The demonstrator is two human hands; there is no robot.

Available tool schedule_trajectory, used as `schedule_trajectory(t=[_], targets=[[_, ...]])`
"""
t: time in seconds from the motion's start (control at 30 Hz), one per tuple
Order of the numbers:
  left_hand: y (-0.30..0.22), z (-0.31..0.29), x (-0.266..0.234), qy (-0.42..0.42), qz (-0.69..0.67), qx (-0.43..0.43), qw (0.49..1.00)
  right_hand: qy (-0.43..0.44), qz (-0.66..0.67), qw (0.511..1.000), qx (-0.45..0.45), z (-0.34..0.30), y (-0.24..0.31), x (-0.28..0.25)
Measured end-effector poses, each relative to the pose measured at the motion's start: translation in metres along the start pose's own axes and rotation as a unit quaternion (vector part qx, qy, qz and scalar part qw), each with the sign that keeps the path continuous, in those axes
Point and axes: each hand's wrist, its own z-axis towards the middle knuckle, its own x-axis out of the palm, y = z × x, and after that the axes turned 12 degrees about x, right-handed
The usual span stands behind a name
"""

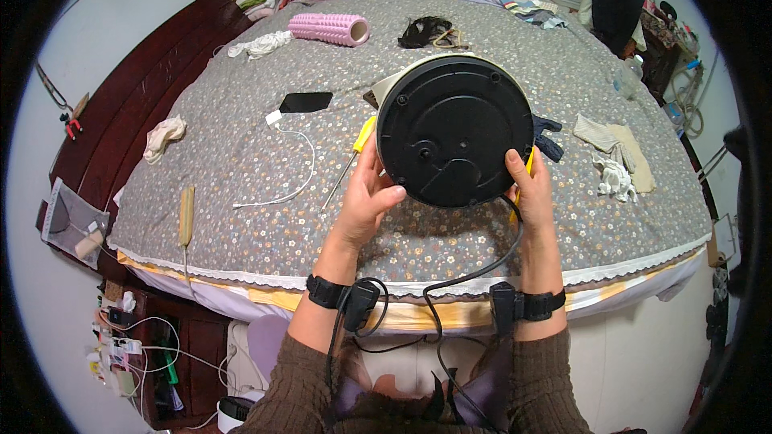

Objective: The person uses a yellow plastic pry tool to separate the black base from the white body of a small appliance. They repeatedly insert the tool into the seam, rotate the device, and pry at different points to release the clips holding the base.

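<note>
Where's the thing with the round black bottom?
In the head view, the round black bottom is right of centre, held between the left hand and right hand over the flowery bedspread.

Black across the underside of the round appliance (454, 133), off-white on its side wall; black again along the power cord (474, 275). Bright yellow for the screwdriver (364, 135) handle, silver-grey for its shaft. Grey on the bedspread (241, 153), scattered with small white and yellow-orange flowers. Pink for the foam roller (322, 28), dark reddish brown for the headboard (104, 137), white for the thin cable (310, 165), plain brown for the ribbed sleeves (281, 386), black for the wrist straps (324, 292).
</note>
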Motion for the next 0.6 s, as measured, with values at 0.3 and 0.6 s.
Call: schedule_trajectory(t=[0.3, 0.6], targets=[[0.005, -0.004, 0.005, 0.000, 0.041, 0.004, 0.999, 0.022, -0.026, 0.999, 0.018, -0.001, -0.001, -0.013], [-0.002, -0.009, 0.005, -0.015, 0.035, 0.019, 0.999, -0.001, 0.011, 0.997, -0.080, 0.010, -0.019, -0.002]])
